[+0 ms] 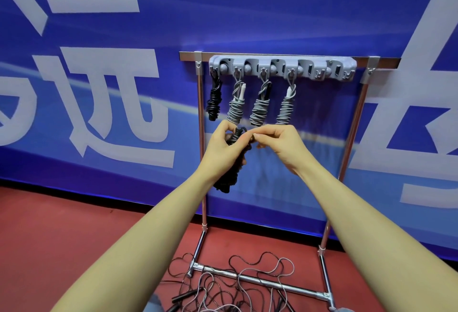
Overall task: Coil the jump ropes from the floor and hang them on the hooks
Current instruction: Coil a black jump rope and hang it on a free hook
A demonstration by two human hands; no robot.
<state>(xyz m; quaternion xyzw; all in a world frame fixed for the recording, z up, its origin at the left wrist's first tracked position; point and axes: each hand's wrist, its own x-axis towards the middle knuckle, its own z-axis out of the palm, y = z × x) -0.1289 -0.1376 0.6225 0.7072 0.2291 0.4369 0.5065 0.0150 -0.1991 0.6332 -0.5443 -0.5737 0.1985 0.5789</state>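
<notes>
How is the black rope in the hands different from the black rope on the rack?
The black rope in the hands is off the hooks, gripped by the left hand while the right hand pinches its top. The black rope on the rack hangs free from the leftmost hook, with nobody touching it. Both are black and coiled into bundles.

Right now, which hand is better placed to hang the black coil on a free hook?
Probably the right hand: it pinches the top loop of the black coil and sits nearer the free hooks. The left hand grips the bundle's body.
</notes>
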